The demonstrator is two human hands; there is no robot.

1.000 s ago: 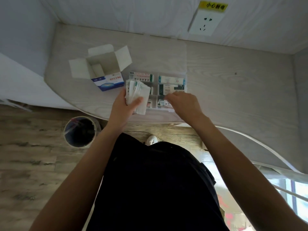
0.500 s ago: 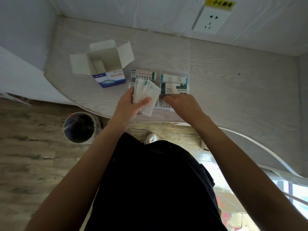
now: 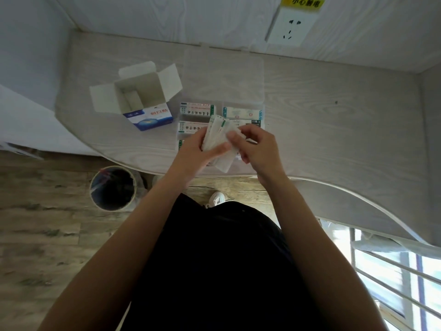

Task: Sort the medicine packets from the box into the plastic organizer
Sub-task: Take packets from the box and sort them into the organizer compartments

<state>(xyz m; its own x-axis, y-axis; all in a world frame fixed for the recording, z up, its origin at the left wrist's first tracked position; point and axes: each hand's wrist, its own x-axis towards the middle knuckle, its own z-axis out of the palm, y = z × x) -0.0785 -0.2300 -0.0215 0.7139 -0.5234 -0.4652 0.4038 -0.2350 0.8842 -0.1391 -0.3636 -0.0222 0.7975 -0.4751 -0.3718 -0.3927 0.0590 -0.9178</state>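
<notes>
A fanned stack of white medicine packets sits in my left hand, held above the near side of the clear plastic organizer. My right hand pinches the top packet of that stack with thumb and fingers. Packets with green and red print lie in the organizer's far compartments; its near compartments are hidden by my hands. The blue and white box stands open to the left, with little visible inside.
The organizer's clear lid lies open flat toward the wall. A wall socket is at the back right. The curved table edge runs below my hands, with a round bin on the floor at left.
My right hand has lifted from the organizer's near right compartment and come left onto the stack. My left hand has shifted the stack slightly right.
</notes>
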